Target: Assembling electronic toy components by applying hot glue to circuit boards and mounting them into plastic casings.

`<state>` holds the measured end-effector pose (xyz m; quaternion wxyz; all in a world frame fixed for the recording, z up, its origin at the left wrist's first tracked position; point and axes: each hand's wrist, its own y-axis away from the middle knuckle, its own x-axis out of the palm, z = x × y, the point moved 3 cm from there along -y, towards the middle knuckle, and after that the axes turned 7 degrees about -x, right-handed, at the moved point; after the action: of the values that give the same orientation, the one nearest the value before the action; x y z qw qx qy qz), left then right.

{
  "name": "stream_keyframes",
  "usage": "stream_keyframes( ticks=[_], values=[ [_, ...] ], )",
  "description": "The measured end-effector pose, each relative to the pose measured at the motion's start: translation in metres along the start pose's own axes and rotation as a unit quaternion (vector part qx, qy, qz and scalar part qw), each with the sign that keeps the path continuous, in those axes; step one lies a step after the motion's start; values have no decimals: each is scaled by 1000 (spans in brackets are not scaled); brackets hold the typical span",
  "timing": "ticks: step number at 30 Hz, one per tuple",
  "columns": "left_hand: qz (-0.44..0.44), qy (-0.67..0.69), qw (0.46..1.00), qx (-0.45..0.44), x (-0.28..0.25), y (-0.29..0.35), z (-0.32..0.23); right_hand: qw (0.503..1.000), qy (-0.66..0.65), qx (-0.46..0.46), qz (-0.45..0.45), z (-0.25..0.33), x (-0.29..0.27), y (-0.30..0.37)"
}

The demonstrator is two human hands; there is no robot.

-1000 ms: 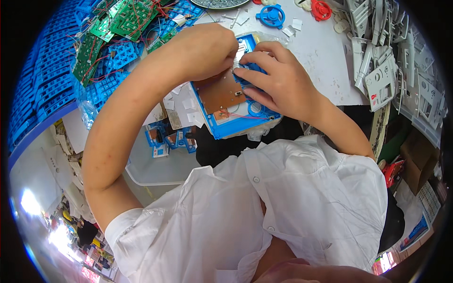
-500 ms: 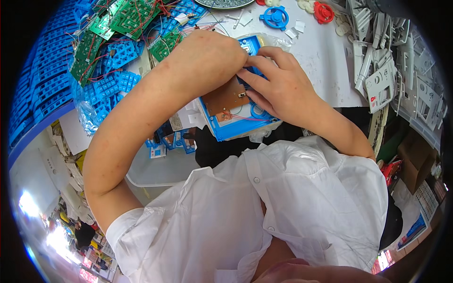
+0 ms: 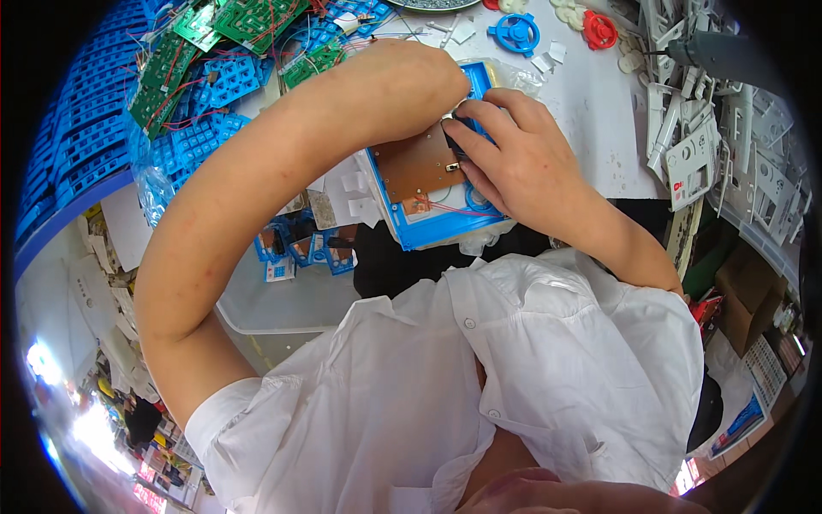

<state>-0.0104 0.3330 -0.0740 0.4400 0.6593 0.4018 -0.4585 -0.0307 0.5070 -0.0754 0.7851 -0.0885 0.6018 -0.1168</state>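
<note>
A blue plastic casing (image 3: 428, 232) with a pale outer edge lies before me, tilted on the near side of the table. Inside it sits a brown circuit board (image 3: 409, 170) with a small metal-faced switch (image 3: 452, 167) at its right edge. Red wires (image 3: 449, 206) run from the board's lower end past a blue ring. My left hand (image 3: 438, 75) reaches over the casing's far part, wrist bent; its fingers are hidden. From the right, my right hand (image 3: 529, 154) rests over the casing, fingers bent and closed around something dark beside the board that I cannot make out.
Green circuit boards (image 3: 257, 19) with red wires and blue keypad pieces (image 3: 229, 81) are piled at the far left. Blue and red plastic rings (image 3: 514, 34) lie at the back. White plastic parts (image 3: 692, 158) and a dark screwdriver-like tool (image 3: 728, 58) are on the right.
My left hand and forearm have shifted slightly up and right in the picture. The dark tool at the far right now shows more. My right hand stays at the casing.
</note>
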Motion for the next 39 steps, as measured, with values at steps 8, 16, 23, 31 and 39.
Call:
stream_keyframes(
  ticks=[8,16,23,31,39],
  values=[
    [-46,74,995,-45,-3,5,10,999,32,-7,22,2,-2,-2],
    [-241,137,957,-84,9,62,-5,997,27,1,66,6,-3,-6],
    [-328,167,919,-142,38,106,-45,992,-101,6,-75,-20,-17,10],
    [-393,276,841,-248,44,125,-51,999,-47,6,-9,-2,-9,4],
    [-402,229,804,-373,27,80,22,999,-51,5,-5,-1,-11,-3]
  ],
)
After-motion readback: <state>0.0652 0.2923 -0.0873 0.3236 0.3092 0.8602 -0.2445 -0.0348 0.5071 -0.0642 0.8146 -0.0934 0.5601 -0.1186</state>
